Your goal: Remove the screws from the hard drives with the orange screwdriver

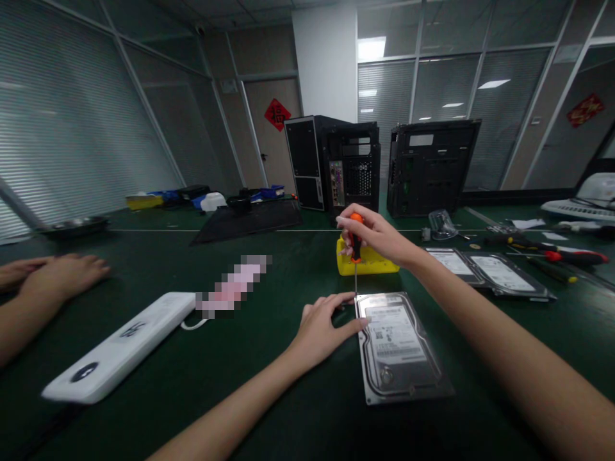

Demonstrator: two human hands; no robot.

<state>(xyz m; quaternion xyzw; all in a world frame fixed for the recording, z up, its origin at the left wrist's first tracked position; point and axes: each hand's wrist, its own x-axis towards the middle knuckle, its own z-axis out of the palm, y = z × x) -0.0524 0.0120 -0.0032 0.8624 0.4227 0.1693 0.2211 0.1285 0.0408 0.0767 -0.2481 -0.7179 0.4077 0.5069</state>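
Observation:
A silver hard drive [396, 346] with a white label lies flat on the green table in front of me. My left hand [327, 326] grips its left edge, thumb on top and index finger at the far left corner. Above that corner, my right hand [368, 234] is wrapped round the orange-and-black handle of a screwdriver [356, 256]. The screwdriver stands nearly upright, its shaft pointing down to the drive's corner. Whether the tip sits in a screw is too small to tell. Just behind the drive is a yellow container [379, 261], partly covered by my right hand.
Two more hard drives [504, 274] lie right, near pliers and other tools [576, 257]. Computer cases [353, 160] stand at the back. A white power strip [125, 342] and a blurred-out object [235, 285] lie left, near another person's hands [67, 275]. A black mat [250, 221] lies farther back.

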